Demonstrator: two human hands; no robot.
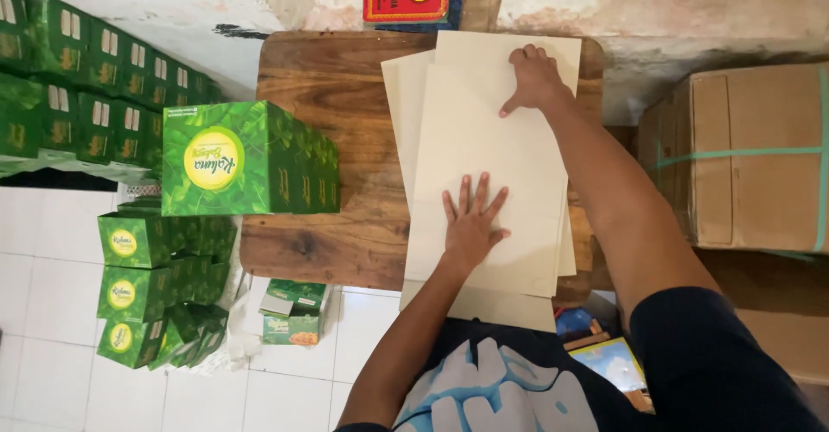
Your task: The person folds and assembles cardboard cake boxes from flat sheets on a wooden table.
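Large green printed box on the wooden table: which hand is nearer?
Left. The left hand lies flat on the cream sheets, right of the box; the right hand presses the far corner.

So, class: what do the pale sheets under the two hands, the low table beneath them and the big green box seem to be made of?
Pale sheets: probably thin card or stiff paper, matt cream, lying flat with crisp edges under the left hand and right hand.
Low table: wood, with brown grain and knots, slightly glossy.
Big green box: likely printed cardboard with a smooth sheen.
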